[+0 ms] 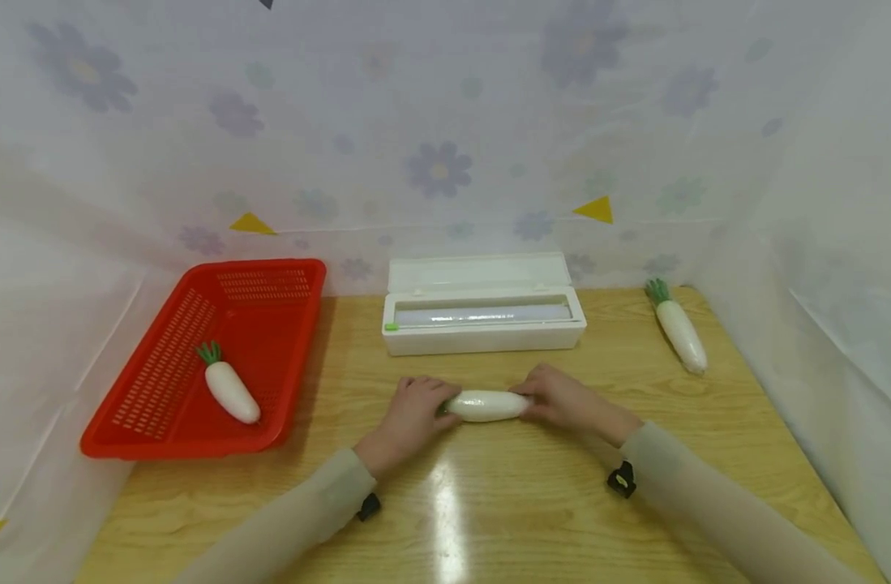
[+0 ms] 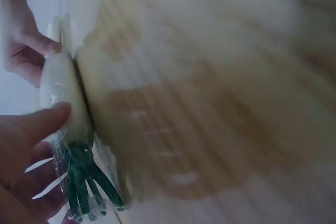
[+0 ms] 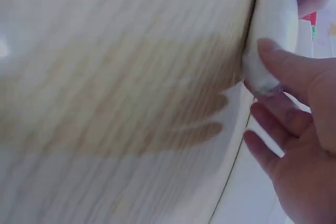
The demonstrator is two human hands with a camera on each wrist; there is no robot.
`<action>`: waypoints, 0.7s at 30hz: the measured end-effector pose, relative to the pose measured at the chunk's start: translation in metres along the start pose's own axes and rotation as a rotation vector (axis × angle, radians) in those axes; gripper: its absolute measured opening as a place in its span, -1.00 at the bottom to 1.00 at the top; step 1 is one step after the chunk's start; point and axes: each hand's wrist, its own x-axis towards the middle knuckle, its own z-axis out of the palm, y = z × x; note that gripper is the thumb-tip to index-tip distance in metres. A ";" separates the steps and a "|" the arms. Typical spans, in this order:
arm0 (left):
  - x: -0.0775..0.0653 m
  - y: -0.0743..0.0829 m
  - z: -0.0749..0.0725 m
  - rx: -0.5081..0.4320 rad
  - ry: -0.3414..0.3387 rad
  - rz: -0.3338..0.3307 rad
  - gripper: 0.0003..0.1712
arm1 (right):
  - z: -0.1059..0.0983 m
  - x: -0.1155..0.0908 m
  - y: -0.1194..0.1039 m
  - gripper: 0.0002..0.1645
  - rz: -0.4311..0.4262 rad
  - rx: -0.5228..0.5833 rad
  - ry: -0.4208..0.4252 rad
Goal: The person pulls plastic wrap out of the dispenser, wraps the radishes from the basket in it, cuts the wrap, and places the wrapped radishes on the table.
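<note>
Head view: left hand (image 1: 413,418) pinching the leafy end of a film-wrapped white radish (image 1: 486,405), right hand (image 1: 567,399) pinching its tip. That's just in front of an open plastic-wrap dispenser (image 1: 485,340) on the bench (image 1: 533,503); second radish (image 1: 231,392) in the red basket (image 1: 182,448), third radish (image 1: 682,334) far right.

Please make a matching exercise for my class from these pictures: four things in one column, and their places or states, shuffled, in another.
Column 1
1. Red basket
2. Left hand
3. White box
4. Right hand

Column 2
A. Its lid is open, with a roll inside
B. At the leafless end of the held radish
C. Contains one radish
D. At the leafy end of the held radish

Right pairs: 1-C, 2-D, 3-A, 4-B
</note>
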 end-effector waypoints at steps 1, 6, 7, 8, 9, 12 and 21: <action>0.000 0.000 0.001 0.000 -0.026 -0.001 -0.49 | -0.001 -0.001 -0.002 -0.52 -0.001 -0.002 -0.009; 0.003 -0.002 0.003 0.018 -0.061 -0.017 -0.49 | -0.005 -0.002 -0.017 -0.49 0.034 -0.122 -0.045; 0.004 -0.002 0.003 0.020 -0.060 -0.018 -0.49 | -0.006 -0.001 -0.020 -0.48 0.041 -0.160 -0.053; 0.005 -0.003 0.002 0.022 -0.062 -0.019 -0.49 | -0.006 0.000 -0.023 -0.48 0.051 -0.188 -0.061; 0.006 -0.003 0.002 0.021 -0.061 -0.017 -0.49 | -0.006 0.001 -0.025 -0.48 0.063 -0.214 -0.070; 0.007 -0.004 0.001 0.017 -0.056 -0.008 -0.48 | -0.005 0.004 -0.028 -0.54 0.069 -0.288 -0.079; 0.003 -0.004 0.000 -0.019 -0.065 -0.015 -0.46 | 0.000 0.004 -0.030 -0.52 0.057 -0.347 -0.048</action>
